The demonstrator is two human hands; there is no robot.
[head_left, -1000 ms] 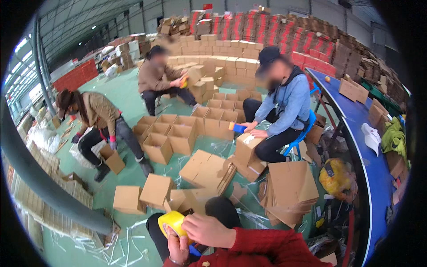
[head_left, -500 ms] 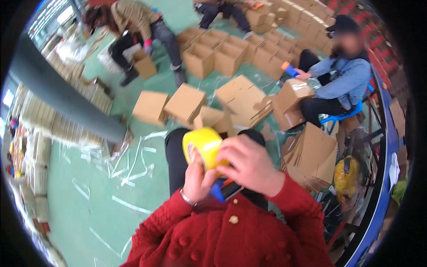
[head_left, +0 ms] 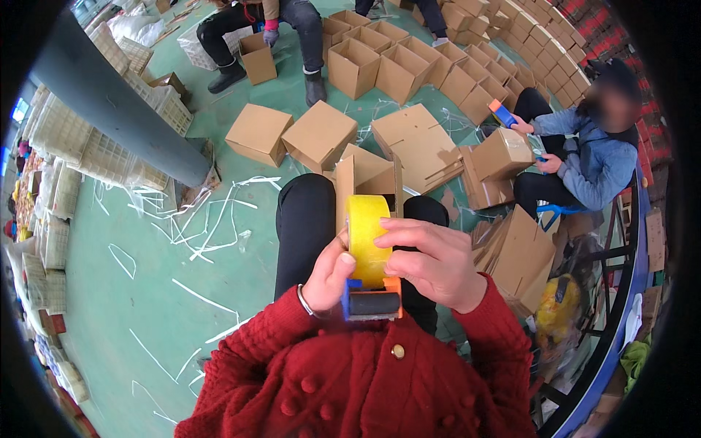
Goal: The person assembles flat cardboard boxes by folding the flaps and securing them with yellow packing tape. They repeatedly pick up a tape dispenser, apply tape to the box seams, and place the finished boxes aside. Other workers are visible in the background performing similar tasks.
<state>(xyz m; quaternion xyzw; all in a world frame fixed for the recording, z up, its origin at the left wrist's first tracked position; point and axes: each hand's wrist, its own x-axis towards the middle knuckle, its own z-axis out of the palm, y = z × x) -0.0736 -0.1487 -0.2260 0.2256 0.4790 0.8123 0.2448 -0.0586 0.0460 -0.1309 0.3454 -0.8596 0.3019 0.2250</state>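
Above my lap is a tape dispenser [head_left: 372, 304] in blue and orange with a dark roller, carrying a thick roll of yellow tape [head_left: 369, 241]. My left hand [head_left: 326, 276] grips the roll and dispenser from the left, its fingers partly hidden behind them. On the other side, my right hand [head_left: 436, 261] lays its fingertips on the roll's outer face, fingers somewhat spread. Just beyond the roll, an open cardboard box [head_left: 371, 174] sits between my knees, its flaps up.
Closed boxes [head_left: 259, 133] and flattened cardboard [head_left: 420, 144] lie ahead. A person in a denim jacket [head_left: 595, 157] at right holds another tape dispenser [head_left: 502, 113] and a box. A grey pillar [head_left: 117, 95] stands left, with white strapping scraps [head_left: 208, 219] on the floor.
The tape roll and dispenser have turned from a tilt to nearly upright, roller facing me. My right hand has shifted slightly right, its fingers now on the roll's face. The view has moved too.
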